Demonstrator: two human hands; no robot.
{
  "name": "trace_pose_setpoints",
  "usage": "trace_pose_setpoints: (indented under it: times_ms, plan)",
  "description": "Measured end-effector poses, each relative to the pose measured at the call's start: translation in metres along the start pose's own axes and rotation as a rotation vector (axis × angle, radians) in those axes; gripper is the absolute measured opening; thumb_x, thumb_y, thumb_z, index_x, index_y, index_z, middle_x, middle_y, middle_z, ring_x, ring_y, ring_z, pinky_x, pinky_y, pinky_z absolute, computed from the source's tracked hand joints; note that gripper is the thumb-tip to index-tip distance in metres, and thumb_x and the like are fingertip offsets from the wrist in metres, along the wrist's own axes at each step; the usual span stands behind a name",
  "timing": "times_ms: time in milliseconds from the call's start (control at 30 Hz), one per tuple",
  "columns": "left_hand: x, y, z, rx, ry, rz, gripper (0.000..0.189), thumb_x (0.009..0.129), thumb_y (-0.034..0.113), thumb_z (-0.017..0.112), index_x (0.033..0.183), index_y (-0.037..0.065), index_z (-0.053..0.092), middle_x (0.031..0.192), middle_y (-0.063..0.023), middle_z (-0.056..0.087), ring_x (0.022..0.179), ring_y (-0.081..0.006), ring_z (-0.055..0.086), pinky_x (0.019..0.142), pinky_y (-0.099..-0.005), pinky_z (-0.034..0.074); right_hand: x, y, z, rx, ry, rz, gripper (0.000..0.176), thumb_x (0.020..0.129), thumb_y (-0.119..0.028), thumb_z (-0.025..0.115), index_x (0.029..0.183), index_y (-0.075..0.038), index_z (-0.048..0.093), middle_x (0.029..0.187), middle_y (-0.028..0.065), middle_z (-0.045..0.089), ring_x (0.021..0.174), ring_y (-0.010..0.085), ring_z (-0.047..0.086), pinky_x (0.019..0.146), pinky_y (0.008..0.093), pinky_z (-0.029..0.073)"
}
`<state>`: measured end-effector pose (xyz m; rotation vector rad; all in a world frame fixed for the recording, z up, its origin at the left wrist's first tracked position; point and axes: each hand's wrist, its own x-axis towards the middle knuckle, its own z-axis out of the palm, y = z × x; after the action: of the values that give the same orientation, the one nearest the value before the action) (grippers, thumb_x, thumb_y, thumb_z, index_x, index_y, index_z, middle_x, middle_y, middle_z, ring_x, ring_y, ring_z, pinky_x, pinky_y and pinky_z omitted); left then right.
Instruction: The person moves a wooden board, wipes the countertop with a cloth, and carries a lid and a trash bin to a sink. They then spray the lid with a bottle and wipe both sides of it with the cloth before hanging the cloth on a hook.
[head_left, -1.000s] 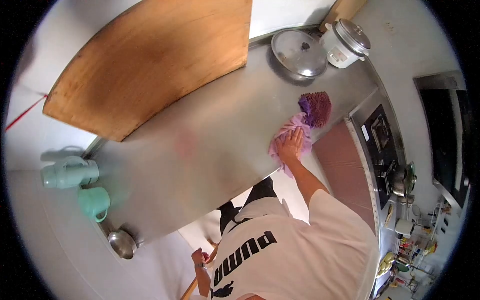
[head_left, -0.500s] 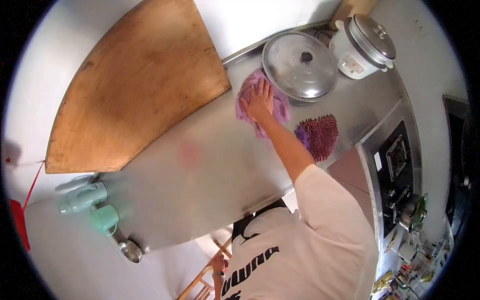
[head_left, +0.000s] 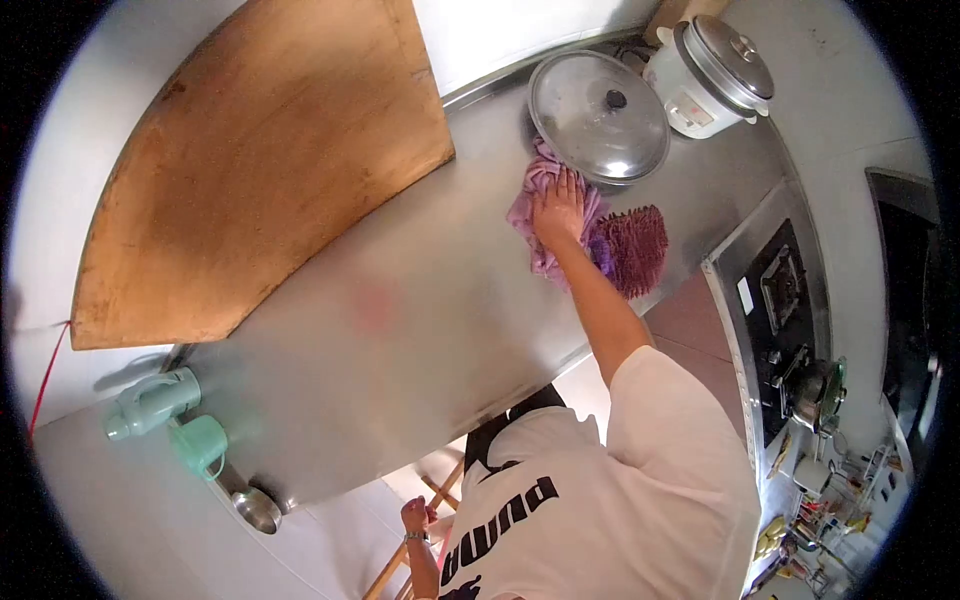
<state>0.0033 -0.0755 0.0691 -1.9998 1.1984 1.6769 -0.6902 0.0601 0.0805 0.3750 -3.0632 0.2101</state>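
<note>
My right hand [head_left: 560, 212] presses down on a bunched pink cloth [head_left: 541, 262], which lies on the metal countertop [head_left: 430, 290]. The fingers point toward a large pan with a domed lid [head_left: 600, 115], and the cloth reaches up to its edge. Just right of the cloth is a dark red chenille cleaning mitt [head_left: 636, 250] with a purple part. Low in the view, my left hand [head_left: 416, 516] is beside my body near a wooden chair [head_left: 440, 490]. Its fingers are curled in, and I see nothing in them.
A rice cooker [head_left: 705, 80] stands in the back right corner. A large wooden board [head_left: 270, 170] leans at the left. A thermos [head_left: 155, 402], a green plastic jug [head_left: 200, 445] and a metal bowl [head_left: 257, 510] stand at the left end. A gas stove [head_left: 785, 290] is at the right.
My right hand has slid the pink cloth to the right, closer to the mitt, and the cloth is more bunched. My left hand has shifted slightly left. The view has moved a little.
</note>
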Motion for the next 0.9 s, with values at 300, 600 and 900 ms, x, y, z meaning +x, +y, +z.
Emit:
trace_pose_setpoints:
  times_ms: [300, 600, 900]
  plan:
    - [0.010, -0.024, -0.011, 0.209, -0.175, 0.222, 0.027, 0.085, 0.025, 0.058, 0.068, 0.004, 0.053, 0.051, -0.0095, 0.053, 0.036, -0.0190, 0.051, 0.033, -0.0336, 0.045, -0.191, -0.064, -0.024, -0.222, -0.382, -0.471, 0.053, 0.091, -0.029, 0.037, 0.134, 0.002, 0.038, 0.146, 0.0195, 0.025, 0.137, 0.0312, 0.021, 0.112, 0.0428, 0.013]
    - [0.033, 0.011, -0.026, 0.095, -0.055, 0.031, 0.023, 0.086, 0.023, 0.057, 0.074, 0.004, 0.055, 0.054, -0.0102, 0.057, 0.040, -0.0196, 0.055, 0.035, -0.0332, 0.048, -0.155, -0.022, -0.020, -0.104, -0.208, -0.389, 0.048, 0.088, -0.024, 0.043, 0.131, -0.003, 0.042, 0.142, 0.0152, 0.034, 0.134, 0.0272, 0.029, 0.110, 0.0399, 0.022]
    - [0.024, 0.000, -0.033, 0.011, -0.010, 0.016, 0.029, 0.085, 0.027, 0.056, 0.067, 0.005, 0.053, 0.052, -0.0085, 0.054, 0.038, -0.0183, 0.050, 0.032, -0.0298, 0.041, -0.194, -0.001, -0.004, 0.011, -0.196, -0.419, 0.050, 0.088, -0.026, 0.043, 0.130, 0.001, 0.042, 0.142, 0.0182, 0.033, 0.132, 0.0311, 0.030, 0.109, 0.0407, 0.025]
